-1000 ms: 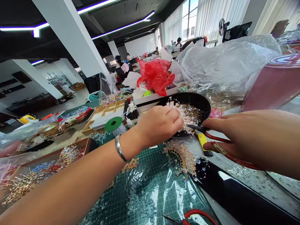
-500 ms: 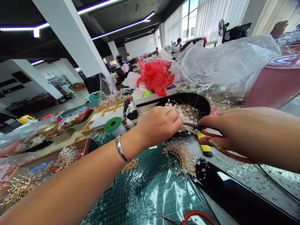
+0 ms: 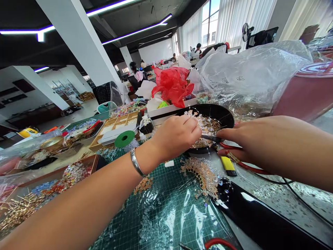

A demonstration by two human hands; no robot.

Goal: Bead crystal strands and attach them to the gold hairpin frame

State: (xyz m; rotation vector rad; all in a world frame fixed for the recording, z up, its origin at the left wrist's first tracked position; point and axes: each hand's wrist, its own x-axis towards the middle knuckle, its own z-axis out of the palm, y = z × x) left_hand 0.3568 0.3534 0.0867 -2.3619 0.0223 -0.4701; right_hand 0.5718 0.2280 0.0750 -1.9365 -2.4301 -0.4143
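My left hand [image 3: 182, 133], a silver bangle at its wrist, is closed in a pinch on a beaded wire sprig [image 3: 191, 114] with clear and pale beads; the pinched part is hidden by the fingers. Close on its right, my right hand [image 3: 249, 139] grips red-handled scissors [image 3: 229, 147], their dark blades pointing left toward the left fingertips. Both hands are over the near rim of a black bowl [image 3: 226, 116] that holds gold wire stems and beaded sprigs. Below them a curved peach and clear beaded piece [image 3: 201, 173] lies on the green cutting mat [image 3: 179, 208].
A yellow-and-black cutter [image 3: 228, 166] and a glossy black panel [image 3: 260, 208] lie at the right. Another red-handled tool [image 3: 218, 242] is at the bottom edge. Left are a green spool [image 3: 125, 139] and bead trays. Behind are a red bag [image 3: 171, 83] and clear plastic [image 3: 249, 73].
My right hand and the scissors have shifted slightly left, closer to my left hand. My left hand has moved slightly left and keeps its pinch.
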